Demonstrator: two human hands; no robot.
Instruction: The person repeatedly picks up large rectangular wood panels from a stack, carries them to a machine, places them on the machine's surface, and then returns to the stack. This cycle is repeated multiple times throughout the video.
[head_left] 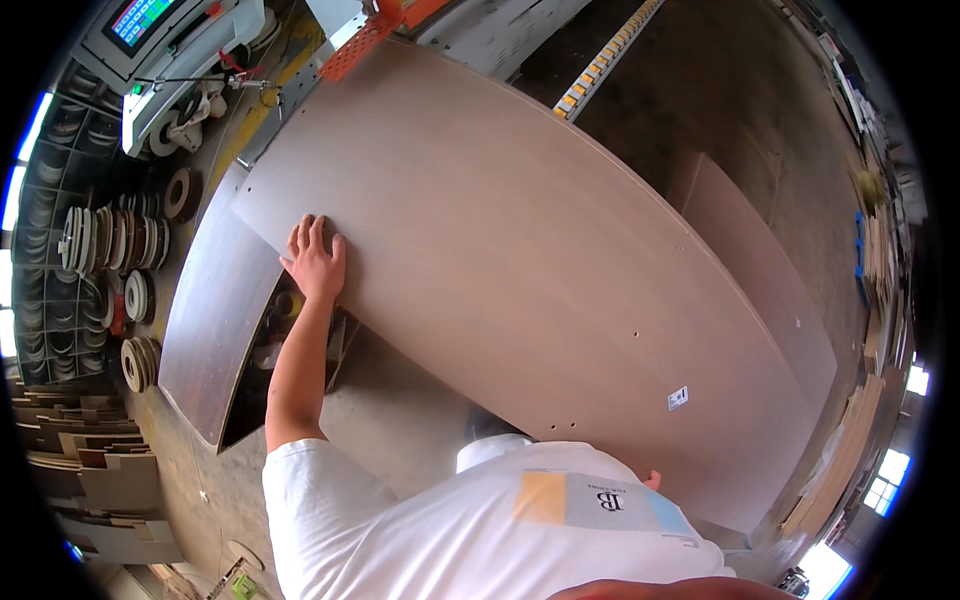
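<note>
- Wood panel (520,250), large, pale brown and smooth-faced, fills the middle of the frame from the upper left down to the lower right; small drilled holes and a small white sticker (678,398) show toward its lower right part.
- Left hand (315,262) lies flat on the panel's face near its left edge, left of centre in the frame, fingers spread and pointing up the picture; it presses on the board and clasps nothing.
- Right hand (653,480) shows only as a sliver at the panel's lower edge, just above the white T-shirt (480,530) at the bottom of the frame; whether it curls round the edge or rests open cannot be told.
- Under the panel's left end lies a second, darker board (215,320), and a third sheet (760,270) sits partly beneath it at the right of the frame.
- A machine with an orange guard (365,40) and a control screen (140,20) stands at the upper left; rolls of edge banding (110,245) hang on a rack at the left.
- To steer such a wide sheet well, I judge the flat palm should keep even downward pressure while the other hand guides the near edge, keeping the board level so that it does not swing or scrape the sheets below.
</note>
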